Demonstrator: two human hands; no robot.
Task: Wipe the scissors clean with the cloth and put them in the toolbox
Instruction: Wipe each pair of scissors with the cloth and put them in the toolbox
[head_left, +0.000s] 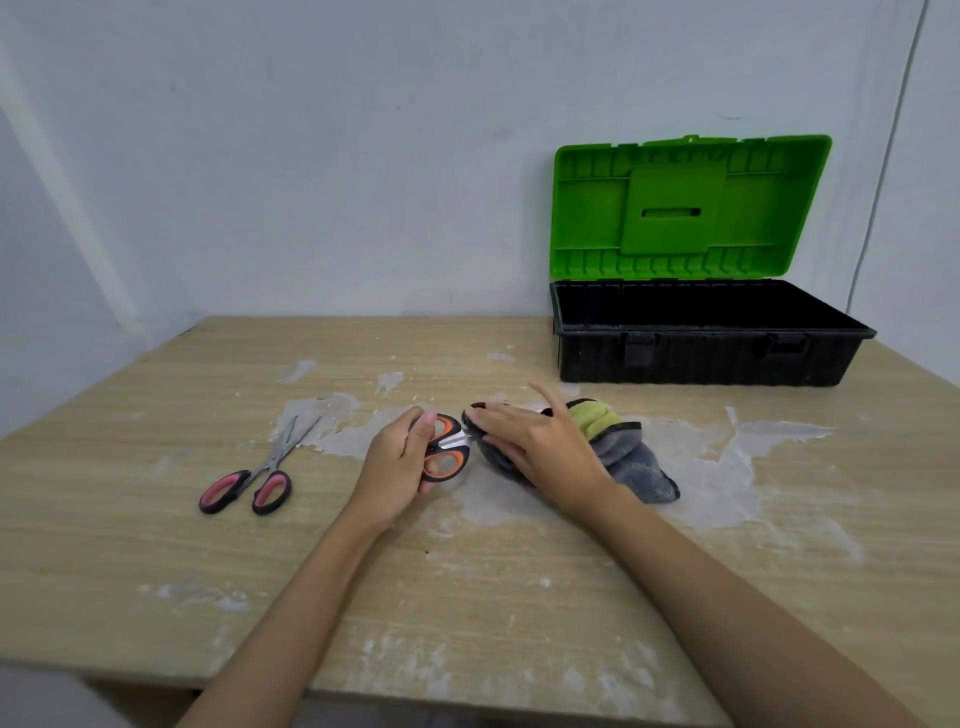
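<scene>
My left hand (397, 467) grips the orange-and-black handles of a pair of scissors (445, 451) at the table's middle. Their blades run to the right and vanish inside a grey and yellow-green cloth (631, 457). My right hand (535, 441) lies over the cloth and presses it around the blades, index finger raised. A second pair of scissors (260, 470) with pink-and-black handles lies slightly spread on the table to the left, untouched. The toolbox (701, 358), black with an upright green lid (685, 208), stands open at the back right.
The wooden table (467, 597) is smeared with white patches. A pale wall rises right behind the table and the toolbox. The table's front edge runs just below my forearms.
</scene>
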